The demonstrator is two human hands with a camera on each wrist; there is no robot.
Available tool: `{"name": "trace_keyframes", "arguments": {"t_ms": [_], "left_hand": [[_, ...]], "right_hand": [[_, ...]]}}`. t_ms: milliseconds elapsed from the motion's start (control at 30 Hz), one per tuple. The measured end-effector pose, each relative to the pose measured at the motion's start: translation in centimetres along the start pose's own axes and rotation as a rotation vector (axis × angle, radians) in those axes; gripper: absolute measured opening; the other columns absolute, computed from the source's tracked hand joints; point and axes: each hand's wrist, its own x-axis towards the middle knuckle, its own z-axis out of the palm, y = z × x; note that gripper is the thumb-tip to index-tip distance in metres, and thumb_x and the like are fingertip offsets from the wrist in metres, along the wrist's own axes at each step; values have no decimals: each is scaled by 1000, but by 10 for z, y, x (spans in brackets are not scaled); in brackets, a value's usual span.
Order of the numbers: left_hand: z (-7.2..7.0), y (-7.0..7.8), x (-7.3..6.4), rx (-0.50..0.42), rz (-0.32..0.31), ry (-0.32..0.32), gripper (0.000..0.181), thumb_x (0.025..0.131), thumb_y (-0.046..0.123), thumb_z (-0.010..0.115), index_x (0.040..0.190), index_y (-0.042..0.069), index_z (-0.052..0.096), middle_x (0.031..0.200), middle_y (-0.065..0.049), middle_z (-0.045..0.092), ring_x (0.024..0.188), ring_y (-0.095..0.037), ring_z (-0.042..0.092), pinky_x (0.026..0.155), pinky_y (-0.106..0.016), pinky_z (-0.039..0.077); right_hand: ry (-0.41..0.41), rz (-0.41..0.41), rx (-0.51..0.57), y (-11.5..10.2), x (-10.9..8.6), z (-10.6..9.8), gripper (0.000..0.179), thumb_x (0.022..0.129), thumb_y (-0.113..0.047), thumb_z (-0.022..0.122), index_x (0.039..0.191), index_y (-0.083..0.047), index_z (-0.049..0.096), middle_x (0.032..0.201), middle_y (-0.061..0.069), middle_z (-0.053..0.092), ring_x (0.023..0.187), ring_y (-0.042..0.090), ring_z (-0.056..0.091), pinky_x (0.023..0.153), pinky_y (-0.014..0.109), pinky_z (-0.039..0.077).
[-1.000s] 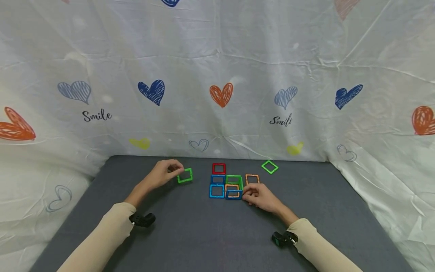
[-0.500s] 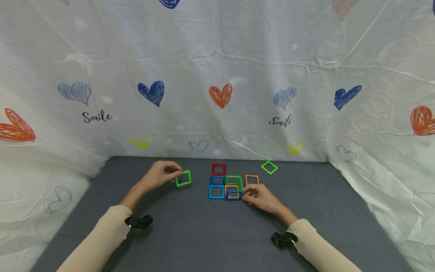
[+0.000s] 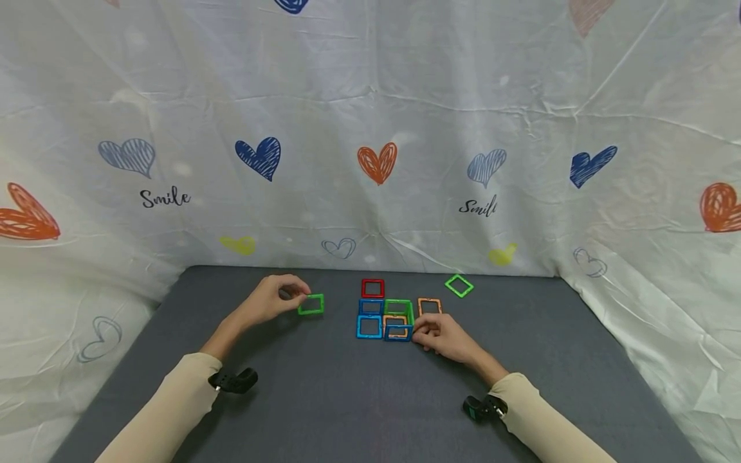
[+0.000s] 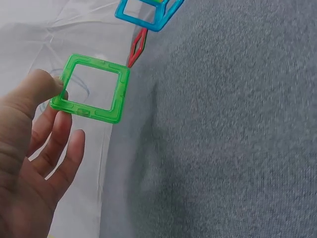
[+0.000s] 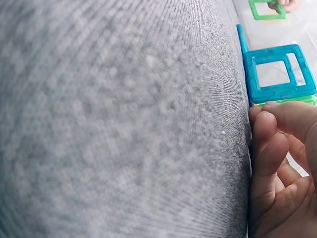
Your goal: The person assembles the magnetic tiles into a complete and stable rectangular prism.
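Thumb and fingers of my left hand (image 3: pixel 271 299) pinch a green square magnetic tile (image 4: pixel 120 94) by one edge, above the table left of the other tiles. At the table's middle stands a small open cube of magnetic tiles, with a blue front tile (image 3: pixel 399 339), green tiles at the back and right side, and orange showing inside. Flat blue tiles (image 3: pixel 369 336) adjoin it on the left. My right hand (image 3: pixel 448 337) grips the cube's lower right front corner with curled fingers; the exact contact is partly hidden in the right wrist view.
A red tile (image 3: pixel 373 296) lies behind the blue ones. Beyond my right hand lies an orange tile (image 3: pixel 429 299), partly covered by the fingers. Another green tile (image 3: pixel 466 280) lies turned like a diamond near the grey table's back edge, before a white curtain (image 3: pixel 324 212).
My left hand has drawn slightly back toward me and turned the green tile from a slant to nearly level. My right hand and the cube have stayed put.
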Motion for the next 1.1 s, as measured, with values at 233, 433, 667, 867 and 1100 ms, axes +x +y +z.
{"name": "trace_keyframes", "arguments": {"t_ms": [233, 433, 667, 867, 1100], "left_hand": [[6, 11, 0, -26, 30, -33, 12, 95, 4, 72, 106, 9, 75, 97, -7, 71, 82, -15, 66, 72, -36, 57], [15, 21, 0, -40, 56, -73, 12, 96, 6, 72, 106, 13, 75, 98, 2, 70, 84, -14, 66, 72, -34, 57], [26, 28, 0, -61, 78, -129, 11, 97, 8, 71, 106, 14, 74, 99, 2, 68, 85, -13, 65, 73, -33, 57], [36, 31, 1, -73, 123, -133, 11, 97, 6, 71, 106, 13, 74, 99, 4, 68, 84, -13, 65, 71, -34, 58], [52, 33, 6, -92, 113, -162, 11, 98, 5, 70, 106, 10, 74, 99, -5, 68, 84, -15, 64, 73, -33, 57]], "right_hand": [[1, 13, 13, -3, 0, 2, 11, 99, -5, 68, 108, 1, 70, 87, 12, 71, 67, 29, 64, 51, 28, 49], [-1, 4, 17, -3, 2, 2, 11, 99, -3, 67, 107, 3, 69, 87, 17, 70, 67, 32, 63, 51, 27, 48], [-10, -14, -2, -3, 1, -1, 8, 98, -6, 69, 105, -3, 71, 84, 10, 70, 65, 21, 63, 52, 29, 50], [-21, -33, -5, -1, 2, -3, 8, 98, -7, 69, 105, -6, 73, 84, 8, 70, 66, 20, 64, 52, 31, 52], [-19, -32, 9, -9, 2, -2, 9, 97, -1, 68, 105, 1, 72, 85, 15, 70, 66, 28, 64, 51, 28, 50]]}}
